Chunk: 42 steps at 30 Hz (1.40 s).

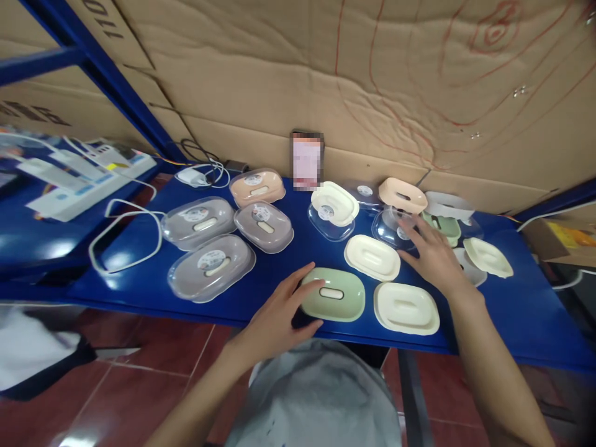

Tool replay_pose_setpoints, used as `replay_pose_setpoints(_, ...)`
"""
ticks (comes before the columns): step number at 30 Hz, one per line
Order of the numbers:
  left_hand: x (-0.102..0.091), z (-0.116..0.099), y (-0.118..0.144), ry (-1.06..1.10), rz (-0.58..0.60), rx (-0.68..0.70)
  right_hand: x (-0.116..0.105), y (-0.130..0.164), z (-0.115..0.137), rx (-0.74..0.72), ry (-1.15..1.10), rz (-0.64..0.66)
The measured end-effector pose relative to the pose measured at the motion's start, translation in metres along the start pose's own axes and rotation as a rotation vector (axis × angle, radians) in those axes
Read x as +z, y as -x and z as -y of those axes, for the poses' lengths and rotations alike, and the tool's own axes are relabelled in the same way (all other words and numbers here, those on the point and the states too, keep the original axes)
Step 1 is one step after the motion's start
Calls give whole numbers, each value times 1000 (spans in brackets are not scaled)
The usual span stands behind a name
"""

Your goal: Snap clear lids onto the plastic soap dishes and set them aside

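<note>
My left hand (284,307) is at the left end of a light green soap dish (347,303) with an oval slot, one finger over its rim and the thumb at its front edge. My right hand (431,251) reaches over a clear lid (384,228) with its fingers spread; whether the fingertips touch the lid, I cannot tell. Between my hands lie a cream oval tray (372,256) and, closer to me, another cream tray (406,308). Beyond them a cream dish (336,202) rests partly on a clear lid (331,228).
Several lidded grey dishes (200,222) and a lidded peach dish (256,188) stand on the left of the blue table (298,248). An open peach dish (403,195) and a green dish (444,228) lie at back right. A phone (307,158) leans against cardboard. White cable (125,264) loops at left.
</note>
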<state>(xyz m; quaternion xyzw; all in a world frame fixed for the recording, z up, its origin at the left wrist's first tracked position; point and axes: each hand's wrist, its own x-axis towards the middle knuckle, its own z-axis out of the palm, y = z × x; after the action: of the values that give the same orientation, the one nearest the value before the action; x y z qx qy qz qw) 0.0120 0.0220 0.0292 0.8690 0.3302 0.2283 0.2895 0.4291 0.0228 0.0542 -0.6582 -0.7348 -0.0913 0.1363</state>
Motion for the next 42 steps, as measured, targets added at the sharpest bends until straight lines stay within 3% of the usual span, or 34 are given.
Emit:
replay_pose_setpoints(7, 3, 6, 0, 51, 37, -35, -13, 11, 15, 33, -237, -203)
replay_pose_setpoints(18, 4, 6, 0, 30, 23, -34, 16, 6, -1, 56, -242, -97)
replay_pose_setpoints(28, 4, 6, -1, 8, 15, -19, 25, 1, -11, 134, -151, -111)
replay_pose_setpoints(36, 4, 5, -1, 6, 0, -9, 24, -4, -2, 102, -136, -245)
replay_pose_setpoints(42, 7, 8, 0, 4, 18, -18, 8, -1, 19, 105, -298, -344)
